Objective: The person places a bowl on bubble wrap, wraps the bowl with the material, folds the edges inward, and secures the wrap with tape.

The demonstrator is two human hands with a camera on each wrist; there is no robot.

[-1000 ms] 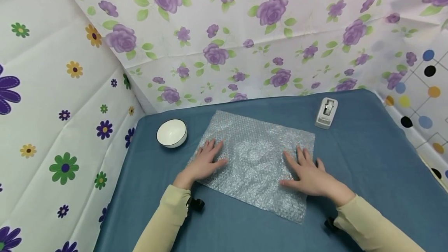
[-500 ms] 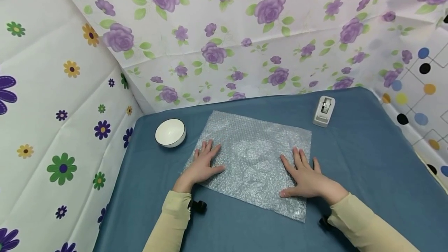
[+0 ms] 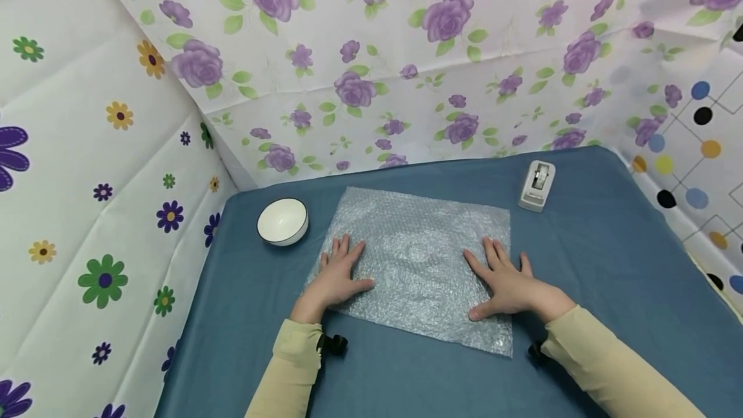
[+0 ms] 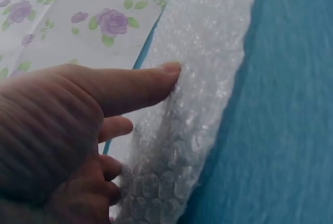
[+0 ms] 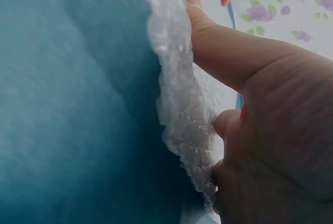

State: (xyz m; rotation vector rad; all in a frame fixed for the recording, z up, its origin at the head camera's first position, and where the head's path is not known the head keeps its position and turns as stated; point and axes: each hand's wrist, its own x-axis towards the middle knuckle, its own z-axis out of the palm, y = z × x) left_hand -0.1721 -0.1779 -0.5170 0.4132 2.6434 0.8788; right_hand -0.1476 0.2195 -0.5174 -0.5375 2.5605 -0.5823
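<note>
A clear sheet of bubble wrap (image 3: pixel 418 257) lies spread on the blue cloth. My left hand (image 3: pixel 335 279) rests on its left side, fingers spread toward the back and thumb pointing right. On the right side rests my right hand (image 3: pixel 507 282), also with spread fingers, its thumb near the front right corner. In the left wrist view the left thumb touches the bubble wrap (image 4: pixel 208 52) a little in from its edge. The right wrist view shows the right thumb and fingertips against the bubbly edge of the bubble wrap (image 5: pixel 179 88).
A white bowl (image 3: pixel 282 221) with a dark rim stands at the back left, beyond the left hand. A white tape dispenser (image 3: pixel 536 186) sits at the back right. Blue cloth (image 3: pixel 406 379) covers the table, and a flowered sheet (image 3: pixel 406 50) hangs behind it.
The bubble wrap has turned slightly, its front right corner shifting back and its back edge shifting left. Both hands have stayed on it, fingers spread.
</note>
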